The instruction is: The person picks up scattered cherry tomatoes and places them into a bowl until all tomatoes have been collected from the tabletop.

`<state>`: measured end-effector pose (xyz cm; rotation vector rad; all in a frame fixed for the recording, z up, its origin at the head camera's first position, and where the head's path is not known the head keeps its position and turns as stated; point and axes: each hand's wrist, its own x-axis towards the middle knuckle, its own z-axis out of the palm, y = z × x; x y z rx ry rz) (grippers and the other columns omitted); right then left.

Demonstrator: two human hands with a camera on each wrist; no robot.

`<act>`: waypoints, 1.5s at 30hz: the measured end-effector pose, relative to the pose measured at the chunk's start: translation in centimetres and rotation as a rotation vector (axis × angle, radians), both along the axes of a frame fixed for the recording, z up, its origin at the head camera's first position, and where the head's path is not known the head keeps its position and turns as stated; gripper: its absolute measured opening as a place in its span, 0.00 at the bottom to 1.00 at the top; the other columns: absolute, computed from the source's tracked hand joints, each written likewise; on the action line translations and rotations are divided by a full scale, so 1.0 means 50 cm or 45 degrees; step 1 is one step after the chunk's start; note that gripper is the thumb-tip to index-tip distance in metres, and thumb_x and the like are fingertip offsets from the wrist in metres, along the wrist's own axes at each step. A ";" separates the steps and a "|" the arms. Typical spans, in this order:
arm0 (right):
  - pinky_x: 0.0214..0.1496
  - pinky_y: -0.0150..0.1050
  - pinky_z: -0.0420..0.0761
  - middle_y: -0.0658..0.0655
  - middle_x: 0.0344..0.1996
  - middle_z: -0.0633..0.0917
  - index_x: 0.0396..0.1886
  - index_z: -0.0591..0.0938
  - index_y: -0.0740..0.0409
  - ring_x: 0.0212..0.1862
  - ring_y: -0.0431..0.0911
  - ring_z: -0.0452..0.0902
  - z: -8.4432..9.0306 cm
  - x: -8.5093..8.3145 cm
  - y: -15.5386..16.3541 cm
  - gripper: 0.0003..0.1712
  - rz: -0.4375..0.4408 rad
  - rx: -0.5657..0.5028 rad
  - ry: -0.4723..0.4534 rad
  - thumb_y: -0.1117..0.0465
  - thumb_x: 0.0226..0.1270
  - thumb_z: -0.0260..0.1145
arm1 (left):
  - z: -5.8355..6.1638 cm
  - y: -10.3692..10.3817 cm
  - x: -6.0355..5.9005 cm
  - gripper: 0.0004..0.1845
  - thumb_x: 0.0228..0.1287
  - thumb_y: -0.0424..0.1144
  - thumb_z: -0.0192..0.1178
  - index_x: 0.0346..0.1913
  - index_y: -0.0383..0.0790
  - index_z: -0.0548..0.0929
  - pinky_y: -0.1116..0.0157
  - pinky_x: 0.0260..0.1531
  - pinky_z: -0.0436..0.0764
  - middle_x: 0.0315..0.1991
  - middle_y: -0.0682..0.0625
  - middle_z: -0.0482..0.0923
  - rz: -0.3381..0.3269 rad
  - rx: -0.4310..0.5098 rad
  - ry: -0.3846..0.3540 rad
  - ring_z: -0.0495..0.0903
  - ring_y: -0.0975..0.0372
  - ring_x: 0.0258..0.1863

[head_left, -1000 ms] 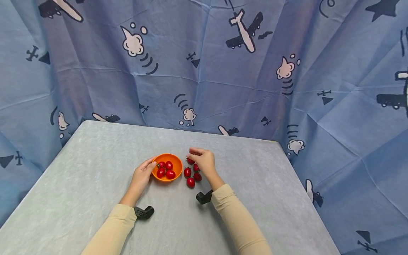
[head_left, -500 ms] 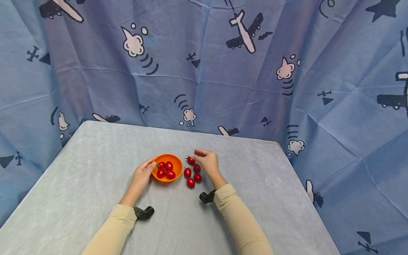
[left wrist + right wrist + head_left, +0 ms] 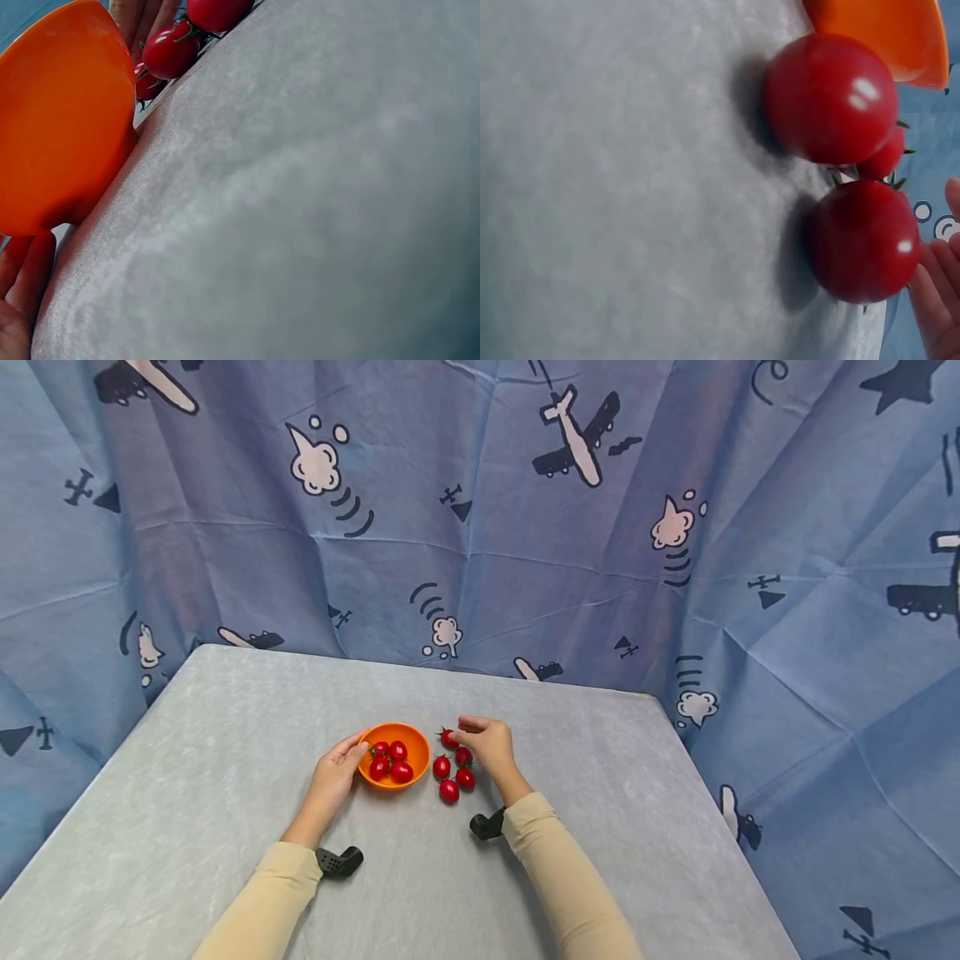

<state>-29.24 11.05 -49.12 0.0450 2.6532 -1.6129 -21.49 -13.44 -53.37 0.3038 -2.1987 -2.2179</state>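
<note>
My left hand (image 3: 333, 779) holds the left side of an orange bowl (image 3: 420, 752), its thumb over the rim. Inside the bowl lie several small red tomatoes (image 3: 401, 772). To the right of it, more tomatoes (image 3: 448, 791) with green stems rest in a loose cluster on the table. My right hand (image 3: 491, 747) hovers at the cluster's far end, thumb and fingers apart, beside the farthest tomato (image 3: 446, 737). The left wrist view shows fingers (image 3: 30, 274) beneath the bowl's side. In the right wrist view, the right hand's fingers (image 3: 936, 296) are partly behind a near tomato (image 3: 864, 241).
A pale grey cloth covers the table (image 3: 405, 885). Behind it and at the sides hangs a blue curtain (image 3: 480, 560) printed with planes. Black wrist cameras sit on the left wrist (image 3: 341, 862) and the right wrist (image 3: 487, 825).
My right hand has shifted slightly right from over the farthest tomato, then dipped a little, leaving that tomato more visible. The left hand and bowl stay in place.
</note>
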 end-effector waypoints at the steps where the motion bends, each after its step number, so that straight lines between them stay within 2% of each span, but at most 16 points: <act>1: 0.58 0.44 0.83 0.60 0.47 0.89 0.52 0.87 0.61 0.52 0.52 0.85 -0.002 0.000 -0.001 0.22 -0.004 0.008 -0.011 0.59 0.58 0.76 | 0.000 0.000 0.000 0.25 0.76 0.46 0.53 0.71 0.40 0.71 0.89 0.49 0.69 0.70 0.44 0.71 0.000 0.000 -0.001 0.68 0.59 0.71; 4: 0.57 0.43 0.84 0.59 0.47 0.89 0.52 0.87 0.60 0.52 0.52 0.84 -0.009 -0.002 -0.003 0.21 -0.017 0.038 -0.028 0.58 0.58 0.76 | 0.000 -0.001 0.002 0.25 0.76 0.46 0.52 0.71 0.40 0.71 0.84 0.56 0.70 0.71 0.44 0.70 -0.003 -0.006 0.001 0.67 0.59 0.71; 8: 0.57 0.43 0.84 0.59 0.47 0.89 0.51 0.88 0.59 0.53 0.51 0.83 -0.019 -0.002 -0.005 0.21 -0.037 0.042 -0.043 0.59 0.57 0.77 | -0.001 -0.001 0.002 0.26 0.76 0.47 0.52 0.71 0.40 0.71 0.70 0.67 0.68 0.72 0.45 0.69 -0.012 -0.003 0.001 0.66 0.59 0.72; 11: 0.57 0.43 0.84 0.59 0.48 0.89 0.51 0.87 0.60 0.53 0.51 0.83 -0.024 -0.002 -0.007 0.22 -0.039 0.032 -0.043 0.59 0.57 0.77 | -0.002 -0.001 0.002 0.26 0.76 0.47 0.52 0.71 0.40 0.71 0.65 0.70 0.66 0.72 0.45 0.69 -0.014 0.006 0.001 0.66 0.59 0.72; 25: 0.62 0.46 0.81 0.61 0.49 0.89 0.51 0.87 0.61 0.57 0.53 0.80 -0.028 -0.004 -0.018 0.22 -0.027 0.035 -0.040 0.60 0.56 0.77 | 0.002 -0.002 0.003 0.26 0.76 0.47 0.52 0.71 0.40 0.71 0.66 0.69 0.66 0.72 0.45 0.69 -0.014 0.001 0.009 0.66 0.59 0.72; 36: 0.64 0.47 0.79 0.61 0.50 0.88 0.51 0.88 0.60 0.58 0.54 0.79 -0.033 0.000 -0.022 0.21 -0.016 0.075 -0.050 0.60 0.56 0.77 | -0.004 -0.005 0.007 0.27 0.76 0.49 0.53 0.71 0.41 0.71 0.58 0.73 0.64 0.73 0.45 0.68 -0.009 -0.012 0.004 0.64 0.57 0.74; 45: 0.63 0.47 0.79 0.61 0.48 0.89 0.49 0.88 0.60 0.56 0.54 0.80 -0.033 -0.004 -0.020 0.19 -0.009 0.104 -0.021 0.61 0.56 0.77 | -0.001 -0.001 0.002 0.26 0.76 0.47 0.53 0.71 0.41 0.71 0.63 0.71 0.64 0.73 0.46 0.68 -0.014 0.006 -0.006 0.65 0.60 0.73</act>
